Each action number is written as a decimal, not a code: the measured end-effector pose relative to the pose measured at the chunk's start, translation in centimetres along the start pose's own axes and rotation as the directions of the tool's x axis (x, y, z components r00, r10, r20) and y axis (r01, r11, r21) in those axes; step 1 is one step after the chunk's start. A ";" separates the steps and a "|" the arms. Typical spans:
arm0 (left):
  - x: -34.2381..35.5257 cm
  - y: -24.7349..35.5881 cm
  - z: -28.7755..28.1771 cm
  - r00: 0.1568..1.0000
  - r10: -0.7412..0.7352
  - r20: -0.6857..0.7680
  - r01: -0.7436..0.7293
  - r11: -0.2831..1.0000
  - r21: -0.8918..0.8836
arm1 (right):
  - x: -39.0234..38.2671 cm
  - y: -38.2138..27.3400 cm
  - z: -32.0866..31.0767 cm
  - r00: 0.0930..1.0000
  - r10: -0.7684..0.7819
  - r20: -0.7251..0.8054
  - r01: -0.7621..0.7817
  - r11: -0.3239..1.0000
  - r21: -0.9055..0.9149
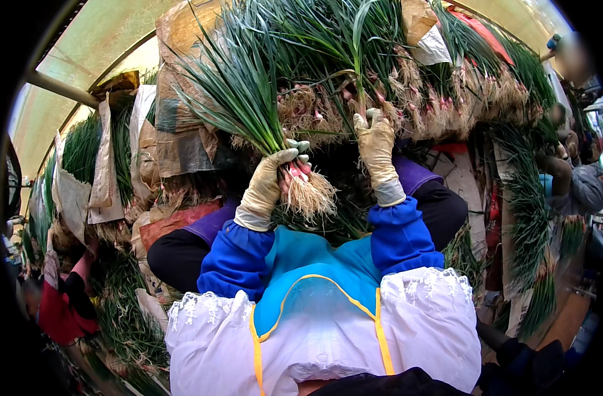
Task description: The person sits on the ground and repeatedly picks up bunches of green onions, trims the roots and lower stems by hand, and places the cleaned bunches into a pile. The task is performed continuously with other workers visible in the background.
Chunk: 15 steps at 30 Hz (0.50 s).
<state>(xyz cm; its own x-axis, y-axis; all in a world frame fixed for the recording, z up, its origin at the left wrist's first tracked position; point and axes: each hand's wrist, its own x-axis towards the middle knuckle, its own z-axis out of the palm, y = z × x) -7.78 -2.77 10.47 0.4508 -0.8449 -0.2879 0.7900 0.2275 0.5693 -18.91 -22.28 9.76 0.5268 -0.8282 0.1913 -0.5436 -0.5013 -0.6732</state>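
Note:
My left hand [270,177], in a cream glove with greyish fingertips, is closed around a bunch of green onions [254,112]. Its long leaves point up and to the left. Pink bulbs and a tuft of pale roots hang below the fist. To the right, my gloved right hand [377,148] is raised with its fingers pinched at the base of a green onion stalk [359,69], whose leaves rise in front of the heap. Just beyond both hands lies a large heap of green onions [308,49], its roots facing me.
Brown sacking [186,142] covers part of the heap at the left. More green onions [83,148] line the left side, and others [523,198] lie along the right. Other people are close by: one in a red garment [64,310] at left, another in grey [585,188] at right.

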 end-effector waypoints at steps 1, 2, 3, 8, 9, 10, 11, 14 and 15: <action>0.0 -0.1 0.2 1.000 -0.024 0.017 0.024 1.000 0.014 | 0.2 0.0 -0.3 0.998 -0.001 -0.056 0.002 1.000 0.022; 0.1 -0.2 0.5 0.998 -0.048 0.035 0.047 0.998 0.029 | 1.0 0.5 -0.2 0.988 0.135 0.072 -0.143 0.981 0.134; 0.3 -0.1 0.7 0.997 -0.059 0.048 0.057 0.997 0.043 | 1.5 0.0 0.0 0.927 0.263 0.269 -0.352 0.857 0.377; 4.2 -0.6 0.4 0.983 -0.181 0.025 0.174 0.968 0.179 | -2.4 -1.6 2.5 0.994 -0.052 0.097 0.016 0.941 0.337; 5.3 -0.8 -0.7 0.981 -0.193 -0.023 0.193 0.948 0.252 | -3.3 -1.6 3.9 0.967 -0.070 0.247 -0.079 0.834 0.546; 6.0 -0.9 -1.0 0.979 -0.202 -0.036 0.205 0.951 0.230 | -4.4 -2.2 3.5 0.959 -0.170 0.225 0.058 0.901 0.431; 6.1 -0.4 -1.9 0.964 -0.265 0.006 0.252 0.923 0.291 | -5.0 -2.8 3.2 0.939 -0.270 0.215 0.198 0.932 0.305; 6.0 -1.1 -2.0 0.976 -0.187 0.109 0.154 0.955 0.254 | -1.2 -2.7 0.8 0.923 -0.222 0.314 0.119 0.941 0.317; 5.8 -1.4 -1.9 0.967 -0.206 0.152 0.148 0.933 0.328 | -0.1 -3.1 0.1 0.961 -0.138 0.241 0.074 0.963 0.258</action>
<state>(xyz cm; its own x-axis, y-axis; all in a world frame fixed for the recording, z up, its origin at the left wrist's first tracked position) -5.45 -7.06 6.56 0.2096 -0.9372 -0.2787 0.6674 -0.0711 0.7413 -17.19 -20.61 11.79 0.7389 -0.6657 0.1046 -0.3162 -0.4796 -0.8185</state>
